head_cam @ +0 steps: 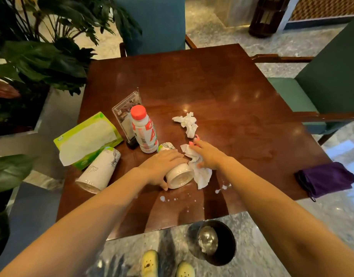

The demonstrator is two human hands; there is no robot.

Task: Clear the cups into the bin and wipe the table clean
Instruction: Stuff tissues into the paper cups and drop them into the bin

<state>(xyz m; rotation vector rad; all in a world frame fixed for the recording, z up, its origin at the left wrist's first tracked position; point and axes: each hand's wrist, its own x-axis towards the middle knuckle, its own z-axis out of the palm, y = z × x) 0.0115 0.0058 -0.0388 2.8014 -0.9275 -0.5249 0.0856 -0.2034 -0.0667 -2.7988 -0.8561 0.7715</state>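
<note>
A white paper cup [180, 175] lies on its side on the brown wooden table [222, 92], and my left hand [162, 163] wraps over it. My right hand [209, 154] presses on a crumpled white tissue [201, 172] right beside that cup. A second patterned paper cup [99, 169] lies tipped over at the table's left edge. Another crumpled tissue [188, 123] rests further back. White spilled drops [223, 187] dot the table near its front edge. A dark round bin [216, 241] stands on the floor below the front edge.
A bottle with a red cap [144, 129], a clear sign holder [126, 114] and a green tissue pack [88, 137] stand at the left. A purple cloth [326, 179] hangs on the right edge. Teal chairs [322, 92] flank the table; plants [36, 56] crowd the left.
</note>
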